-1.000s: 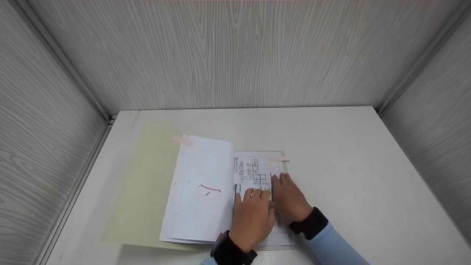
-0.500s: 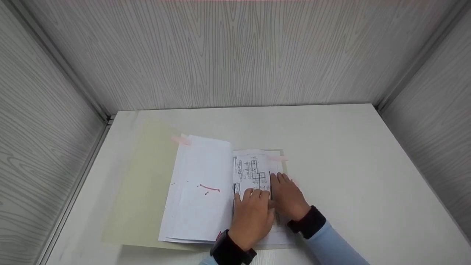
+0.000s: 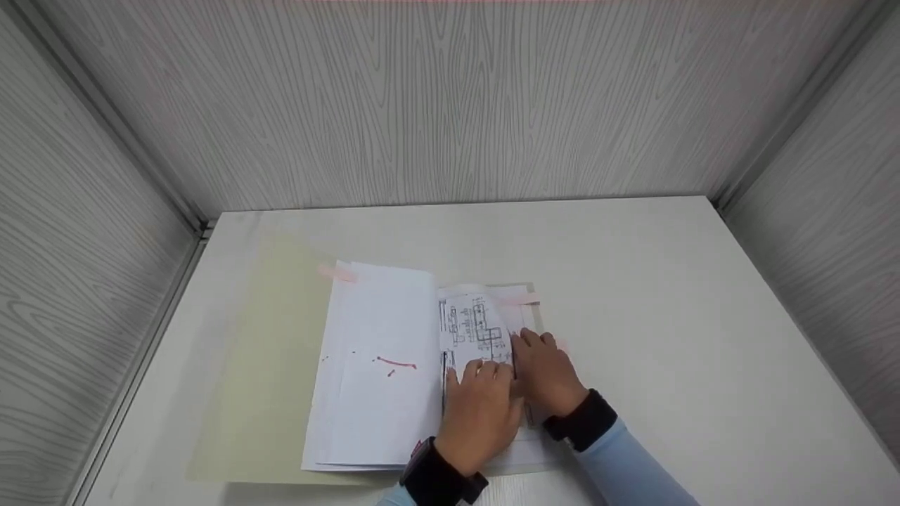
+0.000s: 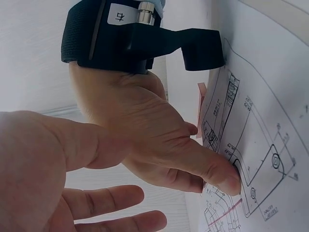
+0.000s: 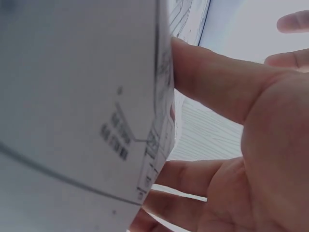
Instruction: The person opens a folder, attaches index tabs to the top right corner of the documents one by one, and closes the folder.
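A booklet of white sheets lies spread out, its pale yellow-green cover (image 3: 253, 379) folded out to the left. White turned pages (image 3: 376, 316) with red marks rest over that cover. On the right side is a page with a printed technical drawing (image 3: 478, 320). My right hand (image 3: 550, 372) pinches this page's right edge, lifting it into a curve; the right wrist view shows the thumb on one face of the sheet (image 5: 82, 92) and fingers behind. My left hand (image 3: 481, 407) is over the page's lower part, beside the right hand, its fingers (image 4: 116, 198) extended and holding nothing.
Pink tabs stick out from the turned pages (image 3: 339, 273) and from the right-hand pages (image 3: 520, 299). The white table (image 3: 633, 281) is bounded by grey wood-grain panels (image 3: 450, 105) at the back and both sides. A black band (image 3: 582, 420) circles the right wrist.
The drawing page's upper right corner has lifted and curled leftward, showing the sheet beneath. My right hand has shifted slightly left with the edge; the left hand stays nearly in place.
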The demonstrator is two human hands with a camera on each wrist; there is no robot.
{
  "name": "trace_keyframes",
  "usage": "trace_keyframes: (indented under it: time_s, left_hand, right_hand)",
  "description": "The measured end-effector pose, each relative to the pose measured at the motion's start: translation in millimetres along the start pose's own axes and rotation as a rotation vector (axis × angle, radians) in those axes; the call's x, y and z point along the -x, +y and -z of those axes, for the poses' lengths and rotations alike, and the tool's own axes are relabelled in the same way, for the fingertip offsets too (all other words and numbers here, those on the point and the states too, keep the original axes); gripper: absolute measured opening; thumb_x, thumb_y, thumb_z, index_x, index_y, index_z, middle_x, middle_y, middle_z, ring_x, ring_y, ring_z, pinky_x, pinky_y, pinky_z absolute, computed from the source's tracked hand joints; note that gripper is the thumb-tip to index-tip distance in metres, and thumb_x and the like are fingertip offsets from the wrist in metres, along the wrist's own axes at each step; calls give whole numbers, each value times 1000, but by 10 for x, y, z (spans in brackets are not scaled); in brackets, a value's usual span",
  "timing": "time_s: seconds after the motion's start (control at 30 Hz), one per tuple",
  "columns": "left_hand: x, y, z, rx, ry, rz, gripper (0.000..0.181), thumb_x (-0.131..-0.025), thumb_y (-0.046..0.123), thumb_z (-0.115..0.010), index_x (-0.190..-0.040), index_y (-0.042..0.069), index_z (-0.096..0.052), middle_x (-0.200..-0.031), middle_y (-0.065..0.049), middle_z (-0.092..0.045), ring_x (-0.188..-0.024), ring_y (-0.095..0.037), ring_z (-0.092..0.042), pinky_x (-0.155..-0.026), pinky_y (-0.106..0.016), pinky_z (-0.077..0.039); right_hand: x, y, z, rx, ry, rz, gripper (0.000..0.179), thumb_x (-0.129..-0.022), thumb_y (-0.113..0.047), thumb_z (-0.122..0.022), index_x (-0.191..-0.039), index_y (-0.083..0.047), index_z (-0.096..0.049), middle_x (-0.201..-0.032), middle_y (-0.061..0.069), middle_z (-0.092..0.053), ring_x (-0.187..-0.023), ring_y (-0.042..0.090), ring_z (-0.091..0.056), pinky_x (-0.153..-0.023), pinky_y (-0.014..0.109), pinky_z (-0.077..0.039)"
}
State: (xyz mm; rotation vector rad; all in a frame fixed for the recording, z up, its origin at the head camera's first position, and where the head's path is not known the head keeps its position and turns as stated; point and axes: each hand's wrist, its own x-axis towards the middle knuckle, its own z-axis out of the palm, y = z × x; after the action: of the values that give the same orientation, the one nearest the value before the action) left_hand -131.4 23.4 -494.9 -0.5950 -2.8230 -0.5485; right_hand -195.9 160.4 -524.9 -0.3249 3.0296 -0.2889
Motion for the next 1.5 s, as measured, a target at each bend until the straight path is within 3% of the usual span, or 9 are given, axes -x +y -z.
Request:
trace_keyframes:
  time_s: [0.2,0.37,0.53,0.77,0.93,1.13,1.33,1.5]
  left_hand:
    - [-13,-16,4,-2,-5,-7,35,-85,37,-69,-107,11,-64,-102,-5,-65,-104,-27,-57,-85,-62,-43]
    - [-21,-32,-1,-9,5,-11,33,-84,35,-70,-107,12,-65,-102,-5,-65,-102,-26,-57,-80,-56,-43]
    - [-15,-44,-14,-23,25,-16,31,-83,35,-70,-104,12,-65,-101,-4,-65,-99,-26,-57,-78,-55,-44]
    - [-12,-52,-25,-12,38,-16,30,-83,33,-71,-102,11,-65,-99,-4,-65,-98,-27,-58,-77,-55,-45]
    - [-15,-55,-4,3,34,-11,32,-83,35,-70,-103,11,-64,-99,-4,-64,-99,-26,-56,-77,-51,-43]
    - [-22,-59,10,15,5,5,33,-84,36,-69,-105,10,-64,-100,-4,-63,-102,-26,-56,-77,-49,-42]
    - [-31,-61,20,26,5,20,37,-85,37,-69,-110,11,-64,-106,-4,-65,-105,-27,-56,-80,-50,-43]
    - [-26,-33,107,78,62,20,31,-86,34,-69,-107,11,-65,-103,-3,-65,-102,-22,-57,-80,-43,-45]
  right_hand:
    - [16,-27,12,-54,-5,-8,73,-78,-27,-79,-139,-2,-48,-141,18,-44,-117,36,-44,-92,49,-48]
    - [40,-61,20,-52,55,30,63,-80,-20,-77,-136,-4,-53,-141,23,-41,-113,40,-44,-86,49,-50]
    - [50,-68,8,-23,105,69,53,-83,-18,-72,-133,-9,-58,-124,26,-52,-95,38,-51,-70,47,-52]
    - [41,-47,12,-59,115,114,54,-85,-19,-70,-136,-10,-55,-108,17,-64,-83,29,-54,-68,44,-52]
    - [39,-30,29,-114,121,132,62,-82,-17,-75,-139,-8,-51,-109,14,-64,-87,27,-56,-73,43,-53]
    - [44,-24,65,-191,88,152,68,-83,-23,-75,-144,-17,-46,-127,19,-57,-111,35,-57,-83,51,-52]
    - [76,32,230,-341,10,124,73,-84,-22,-74,-148,-23,-38,-142,20,-40,-113,33,-55,-85,48,-52]
    - [91,175,459,-639,-25,98,71,-86,-22,-72,-147,-17,-35,-143,13,-37,-109,28,-55,-81,46,-53]
